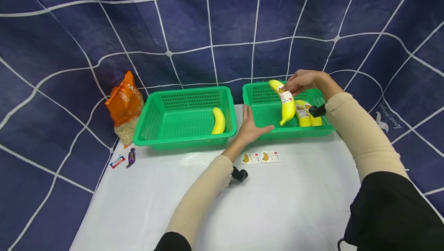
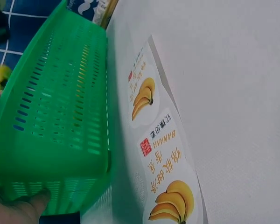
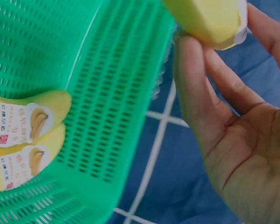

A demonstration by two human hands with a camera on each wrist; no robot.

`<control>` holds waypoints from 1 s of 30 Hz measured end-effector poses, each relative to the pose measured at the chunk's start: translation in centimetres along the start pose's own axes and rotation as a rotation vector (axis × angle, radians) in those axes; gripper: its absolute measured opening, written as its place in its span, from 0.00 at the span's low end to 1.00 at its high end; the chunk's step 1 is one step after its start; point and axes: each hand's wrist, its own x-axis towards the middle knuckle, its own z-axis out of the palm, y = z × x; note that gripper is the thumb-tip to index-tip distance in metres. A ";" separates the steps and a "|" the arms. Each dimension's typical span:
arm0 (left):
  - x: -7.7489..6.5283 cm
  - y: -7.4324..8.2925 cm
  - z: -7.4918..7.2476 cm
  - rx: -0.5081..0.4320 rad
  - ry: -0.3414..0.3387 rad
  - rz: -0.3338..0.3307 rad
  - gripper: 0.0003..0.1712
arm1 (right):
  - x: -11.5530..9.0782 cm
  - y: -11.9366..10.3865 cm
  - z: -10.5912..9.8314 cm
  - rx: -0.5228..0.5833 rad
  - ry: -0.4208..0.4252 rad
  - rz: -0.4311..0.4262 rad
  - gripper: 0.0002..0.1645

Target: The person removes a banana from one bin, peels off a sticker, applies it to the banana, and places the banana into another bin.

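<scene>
My right hand (image 1: 303,81) pinches a yellow toy banana (image 1: 287,108) near its upper part, tilted over the right green basket (image 1: 295,133). A white banana label (image 1: 286,96) is stuck on its side. In the right wrist view the thumb and fingertips grip the banana (image 3: 210,23) from opposite sides. My left hand (image 1: 250,127), thumb and fingers spread straight, rests at the near left corner of that basket. Two labelled bananas (image 3: 28,112) lie side by side inside it. The left green basket (image 1: 187,142) holds one unlabelled banana (image 1: 218,121).
A strip of banana stickers (image 1: 260,157) lies in front of the baskets, beside the left wrist. An orange bag (image 1: 125,104) stands left of the left basket, near a purple-wrapped candy (image 1: 130,157) and a small red-blue packet (image 1: 117,161). Blue gridded cloth (image 1: 229,23) hangs behind.
</scene>
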 end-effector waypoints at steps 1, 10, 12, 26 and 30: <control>0.0 -0.1 -0.1 0.002 0.004 -0.003 0.70 | 0.7 0.2 -0.1 0.005 0.003 0.015 0.34; 0.1 -0.3 -0.6 -0.006 0.013 0.008 0.70 | 4.2 2.3 0.2 -0.017 0.024 0.112 0.28; 0.1 -0.3 -0.5 -0.009 0.011 0.003 0.70 | 4.5 2.9 0.5 -0.040 0.032 0.132 0.28; -0.4 0.0 -0.1 0.001 -0.013 -0.005 0.70 | 5.4 6.1 3.0 -0.286 0.095 0.216 0.23; -0.4 -0.1 -0.4 0.013 -0.006 -0.005 0.69 | 5.6 6.1 3.1 -0.315 0.135 0.219 0.20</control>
